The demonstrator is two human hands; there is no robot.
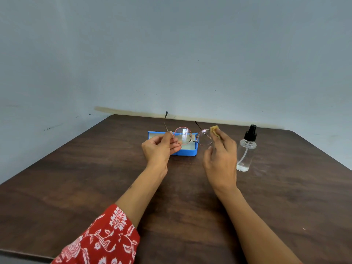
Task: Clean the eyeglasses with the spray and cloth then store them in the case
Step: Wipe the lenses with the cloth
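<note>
Round thin-framed eyeglasses [182,135] are held up above the table with both temples unfolded and pointing away from me. My left hand [159,149] pinches the frame at its left hinge. My right hand [222,155] holds a small yellow cloth [214,130] against the outer edge of the right lens. Behind the glasses, an open blue case [187,150] with a pale lining lies on the table, partly hidden by my left hand. A clear spray bottle [246,149] with a black pump top stands upright just right of my right hand.
Everything rests on a dark brown wooden table [95,178] pushed against a pale blue-grey wall [171,54]. My left arm wears a red sleeve [99,241] with a white floral print.
</note>
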